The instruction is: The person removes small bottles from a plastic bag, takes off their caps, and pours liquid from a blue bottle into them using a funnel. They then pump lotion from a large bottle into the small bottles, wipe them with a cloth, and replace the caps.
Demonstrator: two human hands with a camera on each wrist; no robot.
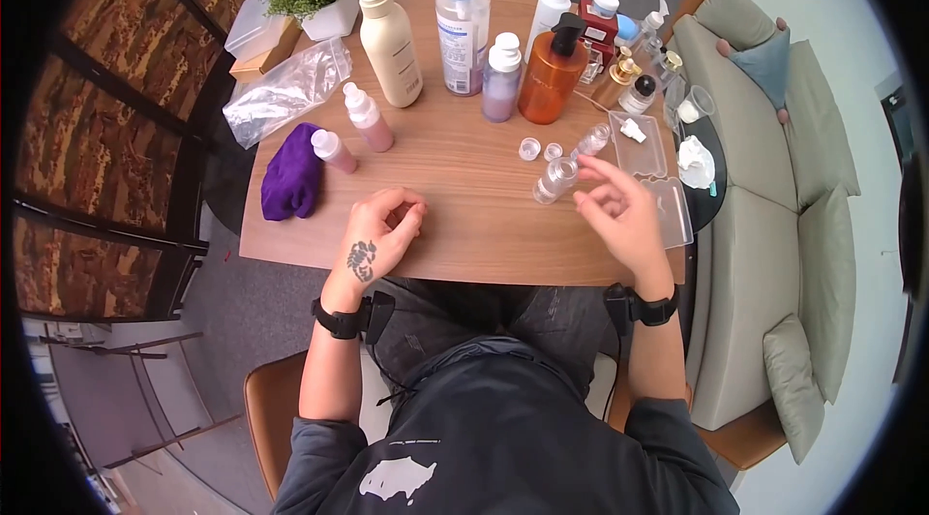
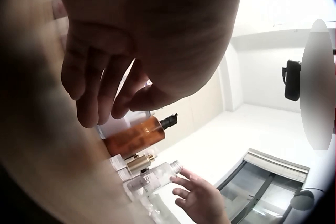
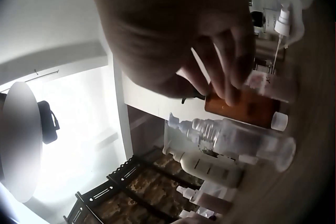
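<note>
My right hand [image 1: 619, 215] hovers at the table's right side, its fingers loosely bent and holding nothing. Just left of its fingertips stands a clear bottle without a cap [image 1: 554, 184], its bare threaded neck showing in the right wrist view. Behind that is a second small clear bottle [image 1: 592, 139], close to the fingers. Two small clear round caps [image 1: 529, 148] lie beside them. At the table's front edge my left hand [image 1: 382, 229] rests with loosely curled fingers, empty. Nearest to it are two small pink bottles, one with a white cap [image 1: 334, 151] and one with a pump top [image 1: 368, 118].
A purple cloth [image 1: 292, 173] and a clear plastic bag [image 1: 288, 94] lie left. Tall pump bottles, including an amber one [image 1: 553, 77], line the back. On the right are a clear open case [image 1: 670, 210], a white nozzle [image 1: 633, 130], crumpled tissue [image 1: 695, 163] and several small bottles.
</note>
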